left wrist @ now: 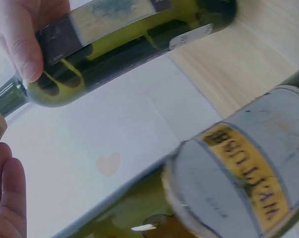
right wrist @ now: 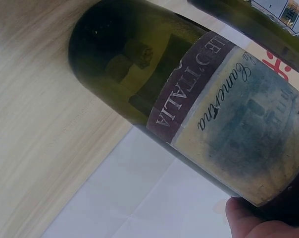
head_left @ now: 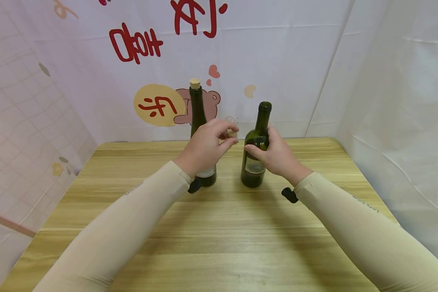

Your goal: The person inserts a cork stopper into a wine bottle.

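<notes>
In the head view my left hand [head_left: 206, 144] pinches a cork [head_left: 232, 134] between thumb and fingers. The cork's end also shows at the left edge of the left wrist view. My right hand [head_left: 280, 156] grips an uncorked green wine bottle [head_left: 253, 164] around its shoulder, and the bottle stands upright on the table. Its worn label [right wrist: 248, 124] fills much of the right wrist view. Behind my left hand stands a taller dark wine bottle [head_left: 198, 107], partly hidden by that hand, with a cork stopper [head_left: 195, 83] in its mouth.
The wooden table [head_left: 219, 227] reaches back to a white printed curtain [head_left: 284, 52] with red characters and a cartoon bear. More white cloth [head_left: 405, 101] hangs on the right side. Pale sleeves cover both forearms, with a dark strap piece under each wrist.
</notes>
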Tool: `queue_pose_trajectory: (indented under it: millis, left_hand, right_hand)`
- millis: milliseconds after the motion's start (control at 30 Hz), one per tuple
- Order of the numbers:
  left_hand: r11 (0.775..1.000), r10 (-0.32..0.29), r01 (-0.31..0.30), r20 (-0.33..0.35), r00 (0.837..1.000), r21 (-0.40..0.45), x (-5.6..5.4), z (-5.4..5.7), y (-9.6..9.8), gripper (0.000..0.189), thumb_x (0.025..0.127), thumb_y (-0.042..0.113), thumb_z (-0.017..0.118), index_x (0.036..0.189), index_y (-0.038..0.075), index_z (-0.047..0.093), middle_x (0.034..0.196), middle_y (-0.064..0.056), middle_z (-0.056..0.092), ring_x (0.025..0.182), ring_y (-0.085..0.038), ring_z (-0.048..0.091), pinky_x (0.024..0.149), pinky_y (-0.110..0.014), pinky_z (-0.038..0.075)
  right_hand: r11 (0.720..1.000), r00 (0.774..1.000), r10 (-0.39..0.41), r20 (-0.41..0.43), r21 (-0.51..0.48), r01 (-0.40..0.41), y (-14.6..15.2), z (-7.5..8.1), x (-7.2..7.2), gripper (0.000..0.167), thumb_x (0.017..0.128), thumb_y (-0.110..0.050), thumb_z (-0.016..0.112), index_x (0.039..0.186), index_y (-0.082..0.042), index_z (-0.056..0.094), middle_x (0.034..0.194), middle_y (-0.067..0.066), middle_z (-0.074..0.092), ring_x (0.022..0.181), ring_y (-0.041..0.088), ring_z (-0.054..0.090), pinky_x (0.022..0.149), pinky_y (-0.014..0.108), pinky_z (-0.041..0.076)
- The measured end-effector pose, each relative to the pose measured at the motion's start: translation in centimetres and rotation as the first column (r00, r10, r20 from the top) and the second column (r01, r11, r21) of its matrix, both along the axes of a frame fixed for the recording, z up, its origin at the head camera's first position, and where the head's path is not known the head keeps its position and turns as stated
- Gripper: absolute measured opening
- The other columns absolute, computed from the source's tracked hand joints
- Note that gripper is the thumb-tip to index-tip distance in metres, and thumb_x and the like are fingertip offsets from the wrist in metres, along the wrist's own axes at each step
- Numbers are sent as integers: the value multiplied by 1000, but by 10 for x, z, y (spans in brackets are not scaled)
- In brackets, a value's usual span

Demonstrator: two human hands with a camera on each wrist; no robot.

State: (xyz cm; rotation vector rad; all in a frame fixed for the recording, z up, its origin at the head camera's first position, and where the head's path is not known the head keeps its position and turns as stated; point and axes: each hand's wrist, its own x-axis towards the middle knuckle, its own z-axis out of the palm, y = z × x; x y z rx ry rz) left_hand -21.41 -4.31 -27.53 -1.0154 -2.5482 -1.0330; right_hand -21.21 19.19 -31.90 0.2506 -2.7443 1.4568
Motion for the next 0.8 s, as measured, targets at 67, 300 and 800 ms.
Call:
queue_pose_trajectory:
  millis: [67, 300, 800]
  left_hand:
    - [1000, -1, 1, -15, 1000, 14, -1, 3, 3, 21, 103, 19, 71, 122, 11, 70, 118, -4, 67, 97, -16, 65, 94, -34, 58]
    - [999, 0, 1, -32, 1000, 46, -5, 12, 13, 23, 104, 19, 69, 126, 10, 69, 123, -4, 67, 102, -16, 65, 96, -35, 58]
    - [996, 20, -10, -114, 993, 88, -17, 23, 26, 23, 104, 20, 68, 124, 10, 70, 123, -4, 68, 104, -16, 62, 99, -30, 56]
  right_hand:
    - [1000, 1000, 3, -1, -7, -3, 0, 0, 0, 65, 100, -36, 74, 144, -5, 38, 131, 17, 62, 119, 35, 66, 104, 56, 54]
    - [1000, 1000, 13, -14, -19, -13, 1, 0, -1, 64, 100, -34, 74, 144, -4, 39, 129, 17, 63, 117, 35, 66, 104, 54, 54]
    - [1000, 1000, 15, -22, 3, -15, 2, -1, -3, 64, 99, -36, 75, 142, -6, 40, 128, 16, 63, 116, 34, 67, 102, 54, 54]
